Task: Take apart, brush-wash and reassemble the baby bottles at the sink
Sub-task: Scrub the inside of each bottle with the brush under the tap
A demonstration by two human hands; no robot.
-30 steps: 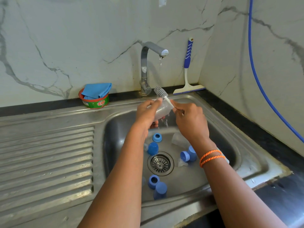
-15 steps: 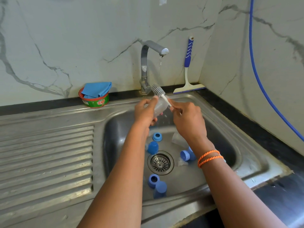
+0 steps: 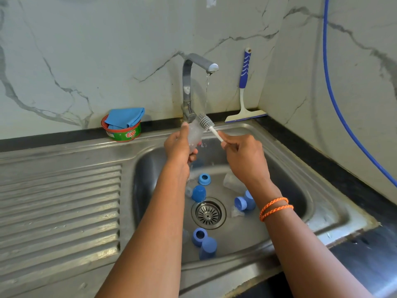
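Two hands raised — left grip [image 3: 179, 145] curls round bottle [image 3: 195, 134] | right grip [image 3: 243, 154] pinches brush [image 3: 205, 121]

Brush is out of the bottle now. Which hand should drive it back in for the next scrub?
The right hand. It already grips the bottle brush by its white handle, bristles beside the mouth of the clear bottle. The left hand is wrapped round that bottle, so it probably serves best steadying it under the faucet.

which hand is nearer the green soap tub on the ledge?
Left. The left hand, gripping the clear bottle, sits just right of the green soap tub. The right hand, holding the brush, is farther right over the basin.
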